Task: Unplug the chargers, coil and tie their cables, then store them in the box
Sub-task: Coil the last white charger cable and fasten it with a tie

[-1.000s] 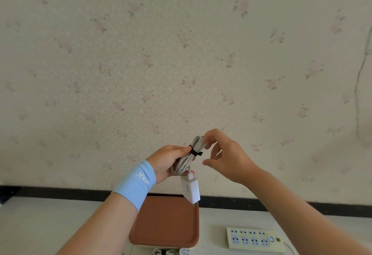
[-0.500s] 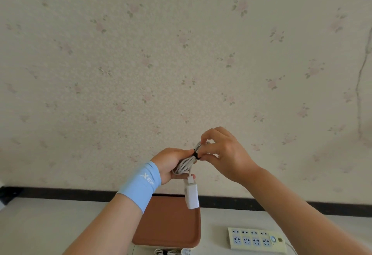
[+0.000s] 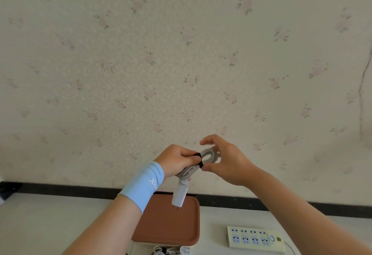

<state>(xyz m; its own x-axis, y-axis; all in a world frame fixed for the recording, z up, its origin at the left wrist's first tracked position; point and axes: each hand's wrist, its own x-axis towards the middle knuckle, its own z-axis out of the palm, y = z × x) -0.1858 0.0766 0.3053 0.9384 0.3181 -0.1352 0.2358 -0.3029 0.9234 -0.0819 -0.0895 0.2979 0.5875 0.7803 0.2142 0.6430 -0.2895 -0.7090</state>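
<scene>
The left hand (image 3: 177, 160) is clamping its fingers on the coil (image 3: 208, 156), letting the charger (image 3: 179, 195) dangle above the box (image 3: 167, 228); the right hand (image 3: 227, 160), fingers apart, is thumbing the tie (image 3: 199, 161), probably checking it.

You faced a cream wall (image 3: 181, 53) papered with faint pink flowers and green leaves. A thin dark crack (image 3: 361, 93) ran down its right side. A black strip (image 3: 60, 188) edged its foot, just above the pale desk (image 3: 50, 220). The light was soft and even.
</scene>
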